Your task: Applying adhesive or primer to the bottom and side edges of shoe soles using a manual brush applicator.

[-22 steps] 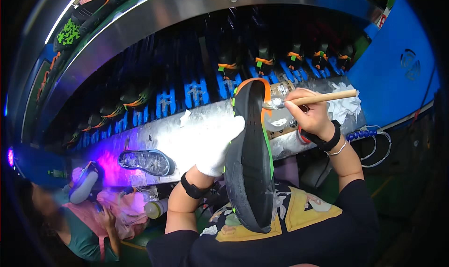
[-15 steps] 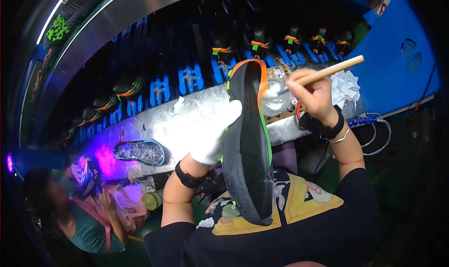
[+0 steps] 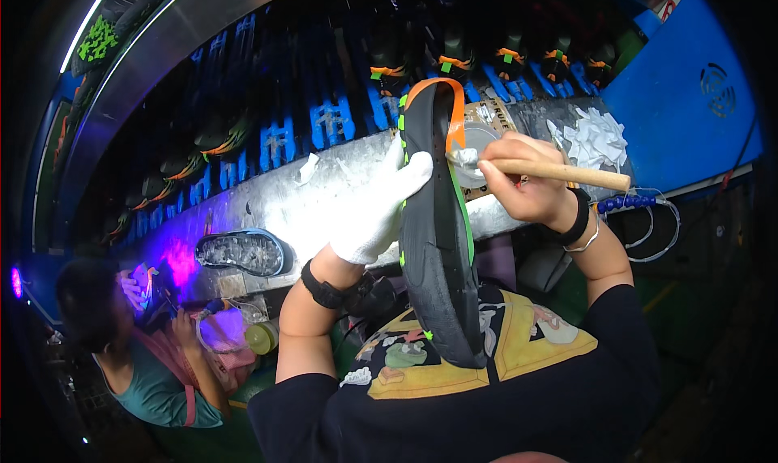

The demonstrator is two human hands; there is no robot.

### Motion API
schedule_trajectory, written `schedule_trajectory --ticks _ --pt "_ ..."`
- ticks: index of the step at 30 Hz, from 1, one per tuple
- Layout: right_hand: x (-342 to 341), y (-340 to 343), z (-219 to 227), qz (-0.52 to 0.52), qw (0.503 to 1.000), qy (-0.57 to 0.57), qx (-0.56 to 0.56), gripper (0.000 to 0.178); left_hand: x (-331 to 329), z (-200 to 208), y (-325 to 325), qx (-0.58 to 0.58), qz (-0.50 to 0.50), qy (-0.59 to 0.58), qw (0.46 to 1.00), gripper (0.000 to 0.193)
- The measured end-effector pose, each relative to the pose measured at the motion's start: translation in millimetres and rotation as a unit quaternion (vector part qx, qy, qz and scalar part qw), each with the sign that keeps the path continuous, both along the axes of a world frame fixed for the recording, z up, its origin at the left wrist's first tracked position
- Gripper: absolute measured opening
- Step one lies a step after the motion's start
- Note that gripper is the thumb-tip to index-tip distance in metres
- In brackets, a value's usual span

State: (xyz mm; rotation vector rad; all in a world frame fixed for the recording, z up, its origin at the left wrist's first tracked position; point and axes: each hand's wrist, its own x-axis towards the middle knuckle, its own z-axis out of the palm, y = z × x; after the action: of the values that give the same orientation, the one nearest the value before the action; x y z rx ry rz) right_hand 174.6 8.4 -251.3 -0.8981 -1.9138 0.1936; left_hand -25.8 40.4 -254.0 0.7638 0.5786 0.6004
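A long black shoe sole (image 3: 438, 256) with an orange and green rim stands lengthwise in front of me, its hollow inside facing right. My left hand (image 3: 374, 203), in a white glove, is closed on the sole's left edge, thumb across its side. Between the fingers of my bare right hand (image 3: 531, 189) is a brush (image 3: 579, 175) with a pale wooden handle. Its white-coated bristles touch the sole's rim just below the orange part. Behind the brush is a round clear tub (image 3: 486, 137) with whitish contents, partly hidden by my right hand.
A dark sole in a bluish holder (image 3: 243, 254) lies on the metal bench (image 3: 279, 195) to the left. White crumpled scraps (image 3: 596, 139) are heaped at the right. Shoes on blue racks (image 3: 331, 124) line the far side. A co-worker (image 3: 146, 374) sits at the lower left.
The brush has come down from the tub to the sole's rim, its handle swinging from tilted up to nearly level. The sole's lower end has shifted slightly up and right.
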Motion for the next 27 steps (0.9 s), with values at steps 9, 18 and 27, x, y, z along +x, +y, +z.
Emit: schedule_trajectory --ticks 9,18,27 --pt "-4.0 -28.2 18.8 0.051 0.998 -0.011 -0.040 0.006 4.3 -0.9 19.1 0.095 0.021 0.004 0.995 0.060" --pt "4.6 -36.1 20.0 0.138 0.985 0.032 -0.096 0.004 2.2 2.5 28.1 0.111 0.027 0.034 0.993 0.064" --pt "30.8 22.2 -19.4 -0.045 0.933 0.334 -0.124 0.009 5.4 4.9 5.8 0.112 0.014 0.014 0.994 0.055"
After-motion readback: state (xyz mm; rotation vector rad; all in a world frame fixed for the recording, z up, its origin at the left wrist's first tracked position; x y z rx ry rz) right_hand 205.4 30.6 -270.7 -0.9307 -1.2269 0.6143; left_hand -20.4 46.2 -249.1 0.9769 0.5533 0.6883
